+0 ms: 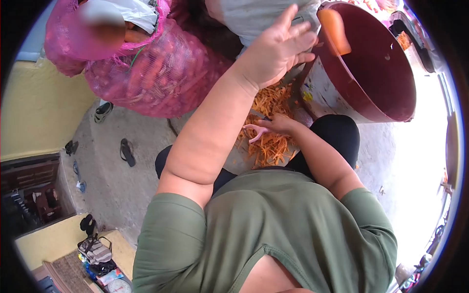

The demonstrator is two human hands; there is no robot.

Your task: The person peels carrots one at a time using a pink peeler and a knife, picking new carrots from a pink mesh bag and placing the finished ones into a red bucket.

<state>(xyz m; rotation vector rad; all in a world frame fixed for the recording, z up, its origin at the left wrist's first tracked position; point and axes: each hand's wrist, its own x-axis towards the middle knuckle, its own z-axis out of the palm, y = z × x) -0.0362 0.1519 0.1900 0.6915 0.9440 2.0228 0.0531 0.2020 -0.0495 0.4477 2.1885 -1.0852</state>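
The left hand (282, 49) is hanging open; just to its right, a carrot (335, 32) is showing at the bucket's (378, 66) rim, seemingly being dropped in. Behind, the right hand (280, 124) is gripping a pink peeler (261, 130). Further peeling would be calling for another carrot.

No readable lettering (nor numbers).

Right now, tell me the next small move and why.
Probably move the left hand to the pink net sack: that hand is open and holds nothing, one carrot shows at the bucket's rim, more show through the net, and the right hand holds the peeler.
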